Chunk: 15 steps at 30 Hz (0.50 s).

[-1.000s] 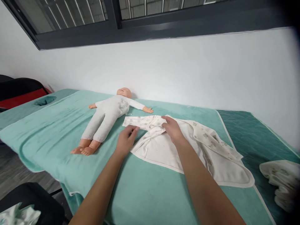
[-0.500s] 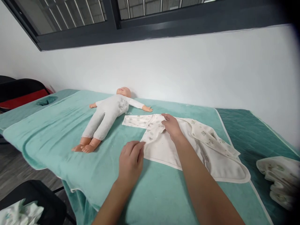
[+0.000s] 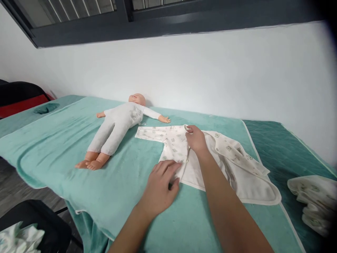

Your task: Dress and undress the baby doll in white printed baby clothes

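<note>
Fingers (image 3: 193,129) of right hand (image 3: 198,140) pinch garment (image 3: 172,142) beside doll (image 3: 116,127); left hand (image 3: 160,186), fingers (image 3: 165,166) loosely curled, touches garment's lower front.

Garment (image 3: 172,146): partly behind right forearm (image 3: 223,196)
Window (image 3: 79,8): top cut off
Cloth (image 3: 312,198), bed's (image 3: 118,207) right end: edge darkened away
Black chair (image 3: 39,218): cut off

Green-covered table (image 3: 86,189): doll (image 3: 116,126), printed shirt (image 3: 174,141), crumpled cloth (image 3: 317,200).

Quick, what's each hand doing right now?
Left hand: open, touching the patterned garment.
Right hand: closed, pinching the patterned garment by its upper edge.
</note>
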Each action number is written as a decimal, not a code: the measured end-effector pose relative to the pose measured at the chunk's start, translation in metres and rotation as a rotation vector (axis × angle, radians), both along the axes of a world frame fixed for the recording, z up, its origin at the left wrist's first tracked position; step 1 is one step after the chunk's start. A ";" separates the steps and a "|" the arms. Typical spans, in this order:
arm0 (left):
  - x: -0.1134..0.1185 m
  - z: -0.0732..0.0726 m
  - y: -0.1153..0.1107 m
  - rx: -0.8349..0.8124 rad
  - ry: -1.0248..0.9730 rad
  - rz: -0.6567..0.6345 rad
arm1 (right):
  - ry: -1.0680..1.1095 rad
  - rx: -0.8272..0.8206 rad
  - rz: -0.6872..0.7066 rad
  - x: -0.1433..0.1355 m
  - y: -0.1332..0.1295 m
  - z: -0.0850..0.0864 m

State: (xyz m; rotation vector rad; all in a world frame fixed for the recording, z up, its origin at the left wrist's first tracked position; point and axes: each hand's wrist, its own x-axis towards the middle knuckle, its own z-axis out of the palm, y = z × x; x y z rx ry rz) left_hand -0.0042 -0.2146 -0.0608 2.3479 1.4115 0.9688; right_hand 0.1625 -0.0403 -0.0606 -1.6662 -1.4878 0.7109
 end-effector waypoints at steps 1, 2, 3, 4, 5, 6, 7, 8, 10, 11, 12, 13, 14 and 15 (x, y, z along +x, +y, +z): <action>0.000 0.001 -0.001 -0.025 0.024 -0.015 | -0.028 -0.007 -0.003 0.001 -0.001 0.001; -0.001 0.002 -0.001 -0.047 0.044 -0.034 | -0.056 -0.016 -0.008 0.002 -0.001 0.002; -0.002 0.003 -0.002 -0.062 0.060 -0.052 | -0.082 -0.027 -0.013 0.003 -0.002 0.004; -0.002 0.004 -0.002 -0.073 0.073 -0.068 | -0.103 -0.037 -0.018 0.004 -0.003 0.005; -0.003 0.005 -0.003 -0.080 0.084 -0.080 | -0.126 -0.047 -0.020 0.005 -0.003 0.006; -0.003 0.006 -0.003 -0.084 0.092 -0.089 | -0.153 -0.058 -0.019 0.006 -0.004 0.007; -0.003 0.006 -0.004 -0.084 0.097 -0.095 | -0.185 -0.070 -0.014 0.006 -0.004 0.007; -0.003 0.005 -0.004 -0.083 0.099 -0.099 | -0.223 -0.081 -0.008 0.007 -0.005 0.008; -0.002 0.003 -0.004 -0.073 0.098 -0.097 | -0.295 -0.099 0.002 0.008 -0.005 0.008; -0.002 0.001 -0.003 -0.064 0.096 -0.089 | -0.312 -0.103 0.005 0.008 -0.004 0.008; -0.002 -0.001 -0.003 -0.053 0.093 -0.077 | -0.307 -0.104 0.006 0.008 -0.003 0.007; -0.002 -0.003 -0.002 -0.042 0.088 -0.062 | -0.290 -0.104 0.007 0.009 -0.002 0.006; -0.002 -0.005 -0.001 -0.030 0.081 -0.044 | -0.265 -0.105 0.009 0.010 -0.001 0.005; -0.002 -0.007 0.000 -0.018 0.070 -0.025 | -0.241 -0.105 0.013 0.011 0.000 0.004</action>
